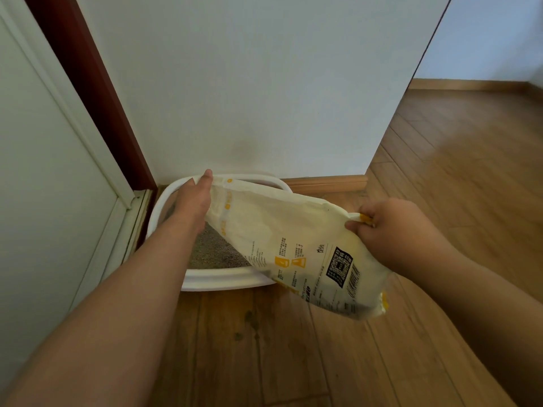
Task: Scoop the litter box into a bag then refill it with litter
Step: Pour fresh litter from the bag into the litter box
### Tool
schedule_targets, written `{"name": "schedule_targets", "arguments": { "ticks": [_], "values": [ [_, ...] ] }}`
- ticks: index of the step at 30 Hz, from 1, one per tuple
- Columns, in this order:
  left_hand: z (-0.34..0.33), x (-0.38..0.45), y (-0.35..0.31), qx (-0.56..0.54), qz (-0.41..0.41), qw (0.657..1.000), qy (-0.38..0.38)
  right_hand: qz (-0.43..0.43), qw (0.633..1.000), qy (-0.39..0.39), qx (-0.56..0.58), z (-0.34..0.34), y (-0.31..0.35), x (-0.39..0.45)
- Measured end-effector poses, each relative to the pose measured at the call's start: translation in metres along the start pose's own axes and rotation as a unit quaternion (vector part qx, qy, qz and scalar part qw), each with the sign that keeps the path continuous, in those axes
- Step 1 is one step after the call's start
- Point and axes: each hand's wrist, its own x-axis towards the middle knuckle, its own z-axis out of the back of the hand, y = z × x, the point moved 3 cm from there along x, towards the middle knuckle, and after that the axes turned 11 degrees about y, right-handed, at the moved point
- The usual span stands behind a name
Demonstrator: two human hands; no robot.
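Both hands hold the litter bag tilted over the litter box: left hand grips its far end, right hand pinches a corner (wall just behind, door beside).

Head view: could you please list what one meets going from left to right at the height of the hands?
White door → litter box → left hand → litter bag → right hand → wooden floor.
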Motion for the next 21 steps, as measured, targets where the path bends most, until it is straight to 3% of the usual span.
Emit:
{"name": "schedule_targets", "arguments": {
  "ticks": [10, 21],
  "values": [
    [0.02, 0.053, 0.033, -0.007, 0.004, 1.0, 0.0, 0.01, 1.0, -0.007, 0.011, 0.004, -0.002, 0.004],
    [0.002, 0.01, 0.009, -0.024, 0.02, 0.999, 0.03, 0.013, 1.0, -0.017, 0.01, 0.014, 0.001, 0.002]
  ]
}}
